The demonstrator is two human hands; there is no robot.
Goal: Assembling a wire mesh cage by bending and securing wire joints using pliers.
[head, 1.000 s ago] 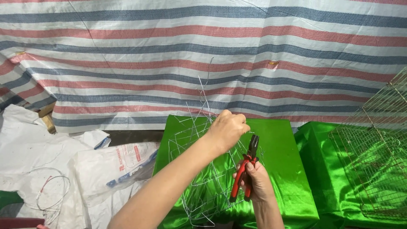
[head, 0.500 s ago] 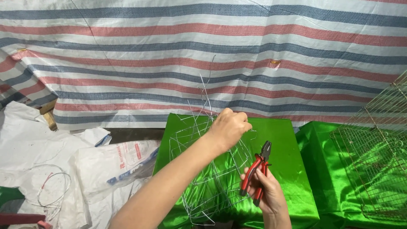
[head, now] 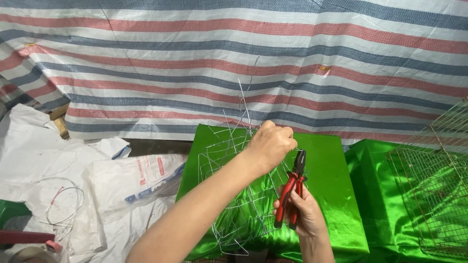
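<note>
My left hand is closed on the top of a thin silver wire frame, a cage-like mesh that stands on a block wrapped in shiny green fabric. Loose wire ends stick up above the fist. My right hand grips red-and-black pliers by the handles. The pliers point up, jaws just below and right of my left fist, close to the frame's upper edge.
A striped red, blue and white tarp hangs behind. White sacks and a coil of thin wire lie at the left. A second green-covered block with rusty wire mesh panels stands at the right.
My right hand with the pliers dropped away to the right, then rose back toward the left fist. The left hand stays on the top of the frame.
</note>
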